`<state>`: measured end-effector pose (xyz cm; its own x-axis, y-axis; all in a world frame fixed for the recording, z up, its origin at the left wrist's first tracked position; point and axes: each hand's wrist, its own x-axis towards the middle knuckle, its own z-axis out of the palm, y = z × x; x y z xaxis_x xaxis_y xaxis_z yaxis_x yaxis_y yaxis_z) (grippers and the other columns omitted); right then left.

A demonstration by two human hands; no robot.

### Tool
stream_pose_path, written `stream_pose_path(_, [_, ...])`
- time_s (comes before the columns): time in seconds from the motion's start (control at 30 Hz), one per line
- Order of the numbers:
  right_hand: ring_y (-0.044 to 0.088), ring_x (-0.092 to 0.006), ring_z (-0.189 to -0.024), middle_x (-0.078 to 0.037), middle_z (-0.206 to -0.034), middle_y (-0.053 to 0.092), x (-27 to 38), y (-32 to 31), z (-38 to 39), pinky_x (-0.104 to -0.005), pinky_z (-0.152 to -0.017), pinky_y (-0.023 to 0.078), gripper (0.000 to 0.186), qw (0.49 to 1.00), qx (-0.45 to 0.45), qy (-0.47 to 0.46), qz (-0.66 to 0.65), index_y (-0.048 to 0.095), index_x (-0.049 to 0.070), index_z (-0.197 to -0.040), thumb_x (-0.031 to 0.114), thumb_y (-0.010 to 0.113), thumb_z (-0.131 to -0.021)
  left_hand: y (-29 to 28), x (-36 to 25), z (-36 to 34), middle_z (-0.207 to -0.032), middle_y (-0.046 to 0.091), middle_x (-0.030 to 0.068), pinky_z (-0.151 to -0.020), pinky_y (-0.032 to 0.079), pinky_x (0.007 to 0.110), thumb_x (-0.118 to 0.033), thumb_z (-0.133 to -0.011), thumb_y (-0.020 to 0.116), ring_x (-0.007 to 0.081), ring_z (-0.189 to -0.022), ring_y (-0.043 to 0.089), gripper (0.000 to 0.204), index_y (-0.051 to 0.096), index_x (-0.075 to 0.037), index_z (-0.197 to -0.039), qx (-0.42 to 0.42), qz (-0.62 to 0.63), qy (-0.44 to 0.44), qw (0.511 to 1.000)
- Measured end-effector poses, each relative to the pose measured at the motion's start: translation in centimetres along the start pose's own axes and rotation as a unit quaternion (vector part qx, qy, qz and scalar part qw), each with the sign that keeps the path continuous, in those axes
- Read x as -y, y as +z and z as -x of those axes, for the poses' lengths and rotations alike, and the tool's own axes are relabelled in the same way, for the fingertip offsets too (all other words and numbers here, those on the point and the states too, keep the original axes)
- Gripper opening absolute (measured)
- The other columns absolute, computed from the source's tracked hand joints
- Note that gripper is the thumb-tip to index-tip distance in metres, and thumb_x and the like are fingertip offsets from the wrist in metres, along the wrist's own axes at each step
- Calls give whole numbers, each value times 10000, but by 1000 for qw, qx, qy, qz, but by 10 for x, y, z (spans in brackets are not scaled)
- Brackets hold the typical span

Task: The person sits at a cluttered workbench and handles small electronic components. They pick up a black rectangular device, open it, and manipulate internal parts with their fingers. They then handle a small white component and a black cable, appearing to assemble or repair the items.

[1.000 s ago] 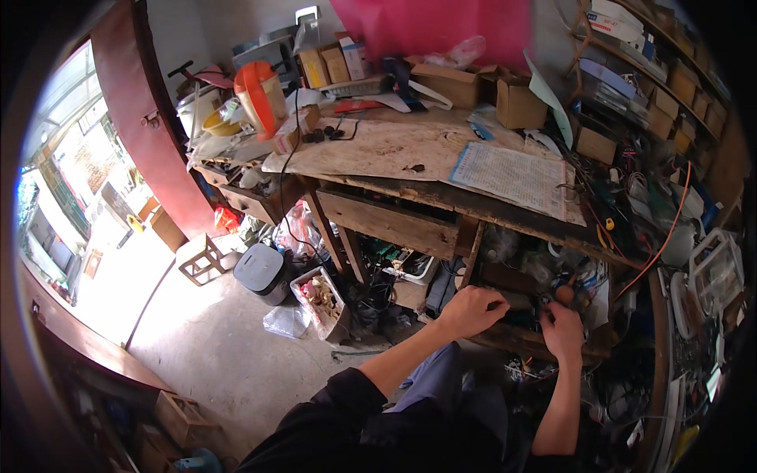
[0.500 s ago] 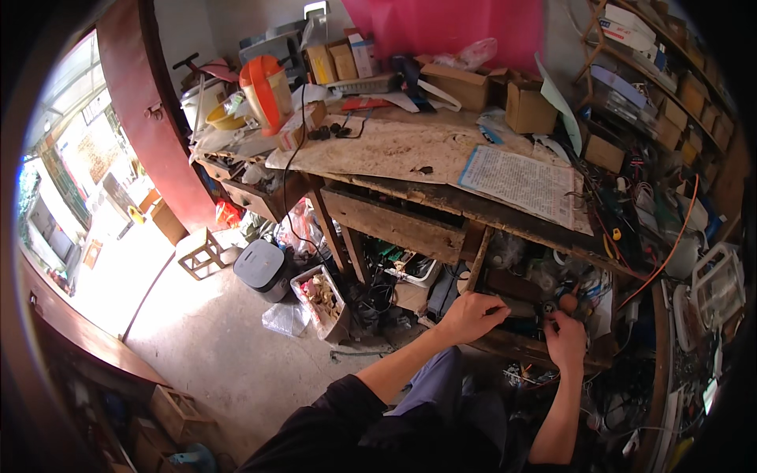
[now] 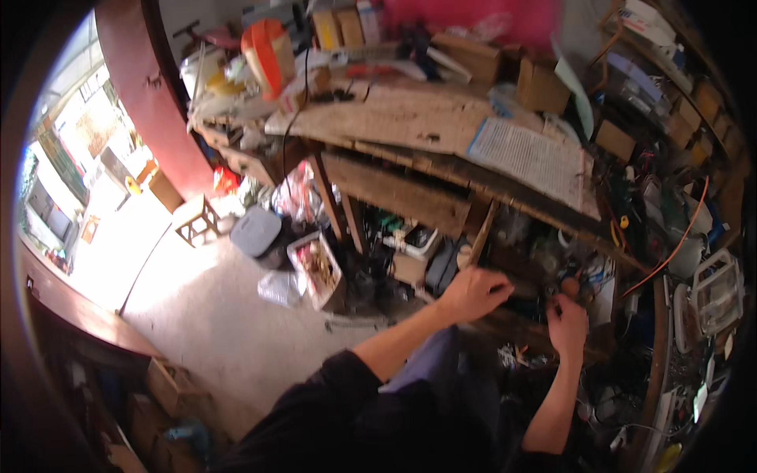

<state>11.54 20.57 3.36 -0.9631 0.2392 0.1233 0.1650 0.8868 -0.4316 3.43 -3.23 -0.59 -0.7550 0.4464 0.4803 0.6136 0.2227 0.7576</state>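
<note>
My left hand has its fingers curled above the open drawer under the workbench; I cannot make out what, if anything, is between them. My right hand is pinched at a small dark object in the drawer's right part, beside a round orange-brown item. Jumbled small parts and bags lie around it, blurred. Above the drawer, the worn workbench bears a printed sheet on its right side.
A grey lidded bin and a box of scraps stand on the floor left of the bench, with a wooden stool beyond, near the bright doorway. Crowded shelves and cables fill the right side.
The view has tilted, so the bench and floor items appear higher. Both hands stay over the drawer, slightly higher in the picture; the picture is more blurred now.
</note>
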Motion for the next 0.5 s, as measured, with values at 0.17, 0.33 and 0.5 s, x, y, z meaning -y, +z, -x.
stream_pose_path(0.17, [682, -410, -819, -205, -854, 702, -6, 2, 1, -485, -710, 520, 181, 1000, 11, -1, -14, 721, 68, -1044, 186, 655, -922, -3, -12, 3, -719, 697, 127, -587, 513, 381, -211, -931, 687, 287, -638, 673, 198, 753, -25, -911, 5, 33, -45, 998])
stream_pose_path(0.33, [683, -388, -815, -171, -884, 704, 27, 30, -16, -466, -723, 537, 138, 980, -91, -167, -52, 719, 70, -980, 110, 672, -856, -2, -2, 1, -793, 725, 54, -664, 517, 276, -150, -1006, 612, 107, -739, 652, 235, 739, 37, -942, -111, 362, -164, 911])
stream_pose_path(0.5, [675, -330, -837, -106, -879, 689, 123, 62, -40, -436, -755, 542, 73, 916, -84, -383, -86, 711, 87, -873, 106, 688, -806, -56, -2, -19, -818, 707, 48, -699, 514, 245, -188, -1037, 583, 99, -784, 653, 297, 713, 69, -961, -297, 347, -104, 884])
